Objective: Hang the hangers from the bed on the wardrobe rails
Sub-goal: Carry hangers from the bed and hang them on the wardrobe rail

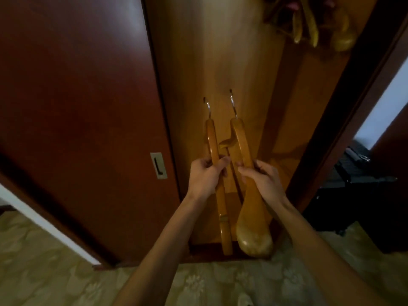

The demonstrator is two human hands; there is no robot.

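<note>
I hold two wooden hangers side by side in front of the open wardrobe (220,62). My left hand (205,176) grips the thin hanger (215,164) near its middle. My right hand (262,180) grips the wider hanger (247,195), whose broad rounded end points down toward me. Both metal hooks (233,103) point up and away, toward the wardrobe's inner panel. Several wooden hangers (313,25) hang at the top right inside the wardrobe; the rail itself is out of view.
A dark red wardrobe door (77,96) with a small metal handle plate (157,165) stands to the left. A dark door frame (353,96) runs along the right, with a black bag or case (357,171) beyond it. Patterned floor tiles (66,272) lie below.
</note>
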